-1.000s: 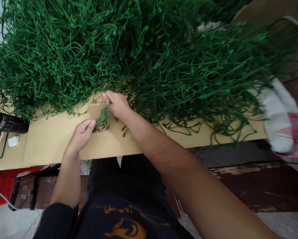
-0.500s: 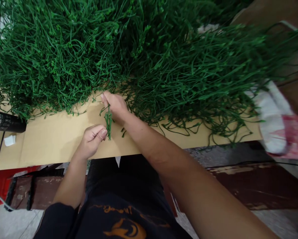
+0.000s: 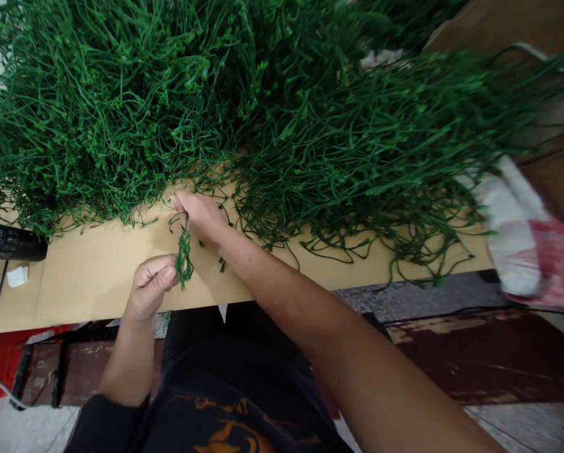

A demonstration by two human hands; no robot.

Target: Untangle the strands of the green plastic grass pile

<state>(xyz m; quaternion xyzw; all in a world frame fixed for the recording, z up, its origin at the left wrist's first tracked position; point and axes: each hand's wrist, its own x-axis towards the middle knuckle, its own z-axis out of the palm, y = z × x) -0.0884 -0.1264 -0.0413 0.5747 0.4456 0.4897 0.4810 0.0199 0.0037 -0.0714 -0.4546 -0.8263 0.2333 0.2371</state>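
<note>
My left hand [image 3: 150, 286] is closed, thumb pressed over the fingers, on a small bunch of green plastic-looking stems [image 3: 184, 257] that sticks out past the fingertips. Just above and to the right, my right hand [image 3: 197, 215] is also closed, with its fingers pinched around the upper end of the same stems. Its fingertips are partly hidden behind the hand. Both hands are over the cardboard sheet [image 3: 88, 270], in front of a large heap of similar green stems [image 3: 121, 119].
More stems [image 3: 366, 157] are piled at the right, some trailing over the cardboard's front edge. A black bottle [image 3: 12, 242] lies at the left beside a small white piece [image 3: 17, 277]. White and pink cloth or sacking [image 3: 517, 233] is at the right end. Below is a dark red bench [image 3: 489, 355].
Both hands have shifted left and slightly toward me in the view, carrying the small bunch between them. The camera view has also moved slightly.
</note>
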